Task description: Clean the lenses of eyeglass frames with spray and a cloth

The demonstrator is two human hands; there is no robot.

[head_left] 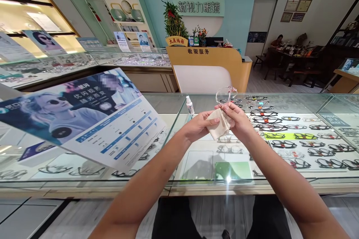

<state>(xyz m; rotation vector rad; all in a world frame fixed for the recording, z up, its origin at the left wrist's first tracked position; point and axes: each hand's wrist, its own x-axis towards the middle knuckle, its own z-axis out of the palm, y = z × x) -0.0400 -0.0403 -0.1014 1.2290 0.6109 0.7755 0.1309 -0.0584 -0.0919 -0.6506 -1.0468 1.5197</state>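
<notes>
Above the glass counter, my left hand [199,125] grips a beige cleaning cloth [218,128], its thumb lying across the fabric. My right hand [238,116] is closed beside it, pinching a pair of thin-rimmed, clear eyeglasses [223,96] near the cloth's top. One lens and a pinkish part of the eyeglasses stick up beyond the fingers; the rest is hidden by the hands and cloth. Just beyond my left hand, a small white spray bottle [190,106] stands upright on the glass.
Under the glass counter top [202,186] lie rows of eyeglasses [267,119], mostly to the right. A large printed sign [112,134] stands at the left, close to my left forearm. Behind the counter are a yellow cashier desk [207,58] and, far right, a seated person [277,42].
</notes>
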